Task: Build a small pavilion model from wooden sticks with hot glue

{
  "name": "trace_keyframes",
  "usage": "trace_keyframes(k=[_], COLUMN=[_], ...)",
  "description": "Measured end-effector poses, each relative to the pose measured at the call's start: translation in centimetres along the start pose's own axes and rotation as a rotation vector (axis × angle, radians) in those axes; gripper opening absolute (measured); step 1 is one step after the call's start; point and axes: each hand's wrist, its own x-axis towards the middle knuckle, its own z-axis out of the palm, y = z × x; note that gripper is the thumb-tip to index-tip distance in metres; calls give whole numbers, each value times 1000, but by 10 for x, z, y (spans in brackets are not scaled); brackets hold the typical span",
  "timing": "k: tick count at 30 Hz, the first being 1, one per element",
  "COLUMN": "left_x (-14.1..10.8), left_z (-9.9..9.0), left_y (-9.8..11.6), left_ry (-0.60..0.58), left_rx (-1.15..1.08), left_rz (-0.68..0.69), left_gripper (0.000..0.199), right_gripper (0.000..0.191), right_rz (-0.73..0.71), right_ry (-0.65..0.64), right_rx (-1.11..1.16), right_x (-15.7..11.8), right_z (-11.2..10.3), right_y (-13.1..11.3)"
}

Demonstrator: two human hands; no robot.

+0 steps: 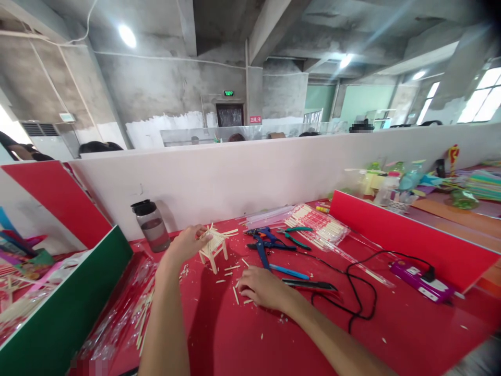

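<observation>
A small four-legged model built of thin wooden sticks point(215, 241) stands upright on the red table. My left hand point(186, 244) pinches its left top edge between thumb and fingers. Just right of the model, my right hand point(262, 286) rests low on the table with curled fingers. Short cut stick pieces point(236, 295) lie at its fingertips; whatever is between those fingers is hidden. A blue glue gun point(263, 245), green-handled pliers point(298, 237), a blue pen point(289, 272) and a black utility knife point(311, 285) lie beyond and beside my right hand.
A dark-lidded water bottle point(152, 230) stands by the white partition point(235, 177). Bundled sticks in plastic point(319, 224) lie behind the tools. A black cable point(354, 282) runs to a purple power strip point(420, 282). Green point(78, 292) and red point(407, 235) dividers flank the table.
</observation>
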Motion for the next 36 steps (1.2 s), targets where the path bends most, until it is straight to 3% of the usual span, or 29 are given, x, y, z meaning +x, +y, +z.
trace_keyframes(k=[6,13,18,24,33,36], left_x=[-1,-1,-1,-3,-3,-3], left_z=[0,-1,-2,-2,-3,-4], left_y=[2,2,1,-2,-4,-3], left_ry=[-2,-15,-33,-34,-22,-49], left_rx=[10,-5,-12,-45,-68,-79], left_rz=[8,11,56,42,55,86], left_gripper=[44,46,42,41,43,42], right_gripper=[17,15,14,15,22,12], right_rz=[-37,27,112,108,68,113], right_ry=[-23,49,113,21,12,36], right_rx=[-89,5,-37,-212,-236,-119], right_x=[2,4,31,63,61,61], right_z=[9,-1,-1,18,26,20], right_y=[0,-10,-25,-35,-31,-26])
